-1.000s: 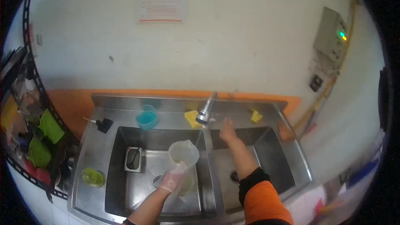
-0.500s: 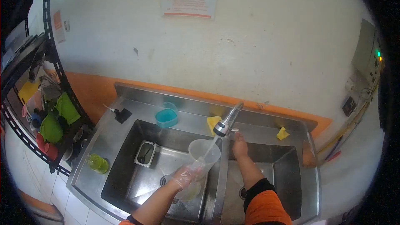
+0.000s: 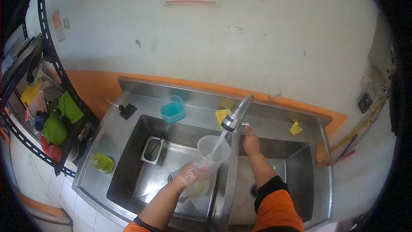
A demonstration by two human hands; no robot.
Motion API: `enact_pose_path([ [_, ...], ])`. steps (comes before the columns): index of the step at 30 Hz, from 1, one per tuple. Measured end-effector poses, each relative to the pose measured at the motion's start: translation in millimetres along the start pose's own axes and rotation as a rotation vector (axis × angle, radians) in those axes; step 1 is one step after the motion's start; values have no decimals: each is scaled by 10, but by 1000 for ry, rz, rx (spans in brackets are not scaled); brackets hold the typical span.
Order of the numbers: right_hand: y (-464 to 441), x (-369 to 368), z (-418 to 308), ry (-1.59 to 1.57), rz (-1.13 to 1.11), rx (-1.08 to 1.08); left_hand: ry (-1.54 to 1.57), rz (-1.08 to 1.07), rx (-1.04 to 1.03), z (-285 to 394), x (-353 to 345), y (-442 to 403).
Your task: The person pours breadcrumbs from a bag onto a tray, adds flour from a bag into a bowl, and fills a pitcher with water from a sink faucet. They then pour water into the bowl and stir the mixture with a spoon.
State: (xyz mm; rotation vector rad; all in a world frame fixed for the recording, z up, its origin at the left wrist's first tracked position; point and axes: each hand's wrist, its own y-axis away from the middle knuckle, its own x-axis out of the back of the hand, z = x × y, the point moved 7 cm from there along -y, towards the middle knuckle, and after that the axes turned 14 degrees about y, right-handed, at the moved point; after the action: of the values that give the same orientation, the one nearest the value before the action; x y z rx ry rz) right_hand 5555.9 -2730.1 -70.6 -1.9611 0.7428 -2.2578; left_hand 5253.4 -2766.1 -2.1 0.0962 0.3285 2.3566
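Note:
My left hand [image 3: 192,175], in a clear plastic glove, grips a translucent plastic jug [image 3: 213,149] over the left basin. A stream of water runs from the chrome faucet [image 3: 231,122] into the jug's tilted mouth. My right hand [image 3: 251,141] reaches up over the right basin, its fingers closed at the faucet's small side knob [image 3: 245,124]. Beneath the jug, a pale round item [image 3: 198,190] lies in the left basin, partly covered by my hand and the jug.
A small metal container [image 3: 152,149] stands in the left basin [image 3: 146,184]. Along the counter are a teal tub [image 3: 173,111], yellow cloths [image 3: 295,129], a black scraper-like item [image 3: 127,111] and a green bottle [image 3: 102,163]. A loaded black rack [image 3: 56,60] rises at left.
The camera view has tilted slightly down, so the sink sits a little differently in view. Both hands keep their places, with water running into the jug in both frames.

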Motion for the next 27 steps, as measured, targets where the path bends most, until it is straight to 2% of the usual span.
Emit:
enact_pose_path([
  [3,-41,19,-14,25,-198,-75,60,15,-123,-85,28,-16],
  [6,-43,-101,76,-145,-166,-121,-14,55,-150,-92,59,43],
  [10,-46,-153,75,-78,-88,-73,-249,173,-207,-390,149,50],
  [12,-51,-119,48,4,-126,-49,-206,207,-177,-309,126,146],
  [16,-26,-129,42,31,29,25,-218,222,-219,-448,150,148],
  [18,-23,-135,48,19,52,38,-167,197,-160,-401,131,171],
  [21,-2,-61,35,-1,54,19,-149,175,-129,-395,114,181],
  [24,-35,85,14,-37,-43,-7,-127,165,-141,-374,103,200],
  [27,-41,40,40,51,-62,42,-168,162,-180,-363,121,212],
])
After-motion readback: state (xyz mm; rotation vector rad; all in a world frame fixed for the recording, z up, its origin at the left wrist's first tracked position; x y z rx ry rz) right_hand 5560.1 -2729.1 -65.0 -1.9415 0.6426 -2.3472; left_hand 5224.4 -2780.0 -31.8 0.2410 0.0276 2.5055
